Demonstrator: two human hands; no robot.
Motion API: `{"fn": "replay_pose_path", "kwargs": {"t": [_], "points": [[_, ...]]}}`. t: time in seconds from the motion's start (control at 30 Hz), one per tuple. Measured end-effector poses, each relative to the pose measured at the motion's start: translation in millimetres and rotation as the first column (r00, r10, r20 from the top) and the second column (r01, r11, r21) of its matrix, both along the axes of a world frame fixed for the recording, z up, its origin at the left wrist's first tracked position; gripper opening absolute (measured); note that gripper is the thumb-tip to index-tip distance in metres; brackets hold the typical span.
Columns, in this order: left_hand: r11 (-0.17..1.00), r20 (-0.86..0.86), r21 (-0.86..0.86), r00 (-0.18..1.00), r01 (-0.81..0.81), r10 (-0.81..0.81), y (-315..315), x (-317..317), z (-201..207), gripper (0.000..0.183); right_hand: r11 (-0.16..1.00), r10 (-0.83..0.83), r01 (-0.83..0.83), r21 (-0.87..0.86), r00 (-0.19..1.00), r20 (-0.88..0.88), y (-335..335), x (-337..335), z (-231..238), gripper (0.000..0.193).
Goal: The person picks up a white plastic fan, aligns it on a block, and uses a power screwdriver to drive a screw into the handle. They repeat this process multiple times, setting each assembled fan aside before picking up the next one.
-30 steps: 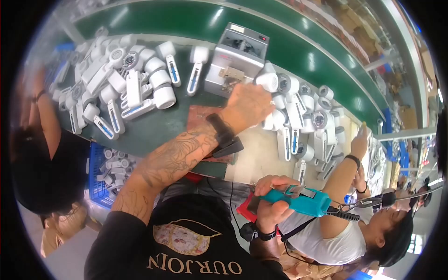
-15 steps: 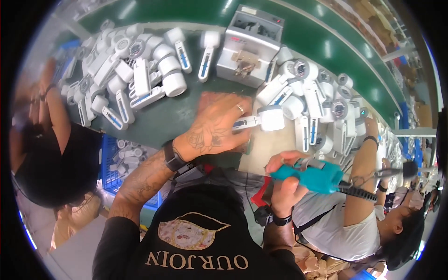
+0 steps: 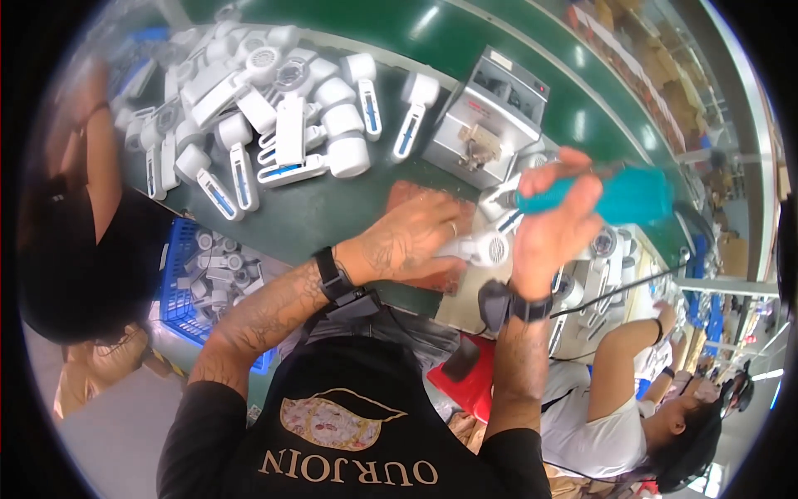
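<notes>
My left hand (image 3: 411,237) is closed around the handle of a white handheld fan (image 3: 486,248), its round grille facing up. The hand rests over a reddish-brown mat (image 3: 449,281) on the green bench, and my fingers hide most of the handle. Raised to the right, my right hand (image 3: 555,224) grips a teal electric screwdriver (image 3: 628,196), blurred by motion. Its tip points left, just below the front of a grey metal screw feeder (image 3: 486,116). The tip is apart from the fan in my left hand.
A large heap of white fans (image 3: 291,125) covers the left of the bench; another lies right, partly behind my right hand. One fan (image 3: 413,116) lies alone beside the feeder. A blue basket (image 3: 179,287) of white parts stands below left. Co-workers sit on both sides.
My right hand has lifted the screwdriver up and away from me, toward the screw feeder. The fan in my left hand has turned over, now showing its grille.
</notes>
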State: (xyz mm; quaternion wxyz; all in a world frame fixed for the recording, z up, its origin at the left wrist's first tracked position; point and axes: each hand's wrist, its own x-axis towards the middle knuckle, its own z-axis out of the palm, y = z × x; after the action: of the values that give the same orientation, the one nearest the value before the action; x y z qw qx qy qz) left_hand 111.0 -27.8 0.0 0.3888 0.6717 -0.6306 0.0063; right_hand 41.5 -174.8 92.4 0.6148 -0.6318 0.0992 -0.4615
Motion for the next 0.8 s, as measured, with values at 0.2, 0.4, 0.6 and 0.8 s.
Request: {"fn": "replay_pose_path", "kwargs": {"t": [0.2,0.4,0.6,0.8], "points": [[0.999,-0.020,0.015,0.999,-0.033,0.033,10,0,0,0.041,0.993,-0.026,0.019,-0.115,0.998,-0.065,-12,64,-13,0.037],[0.999,-0.013,0.028,0.999,-0.037,0.037,8,1,-9,0.042,0.973,-0.029,-0.005,-0.230,0.989,-0.144,-14,67,-34,0.036],[0.994,-0.064,-0.039,0.993,-0.100,0.097,8,1,-12,0.042,0.994,0.032,-0.052,-0.099,0.980,-0.198,7,15,-27,0.043],[0.997,-0.072,-0.017,0.994,-0.082,0.080,6,-2,-14,0.042,0.999,0.034,-0.038,-0.025,0.989,-0.142,14,-22,-33,0.052]]}}
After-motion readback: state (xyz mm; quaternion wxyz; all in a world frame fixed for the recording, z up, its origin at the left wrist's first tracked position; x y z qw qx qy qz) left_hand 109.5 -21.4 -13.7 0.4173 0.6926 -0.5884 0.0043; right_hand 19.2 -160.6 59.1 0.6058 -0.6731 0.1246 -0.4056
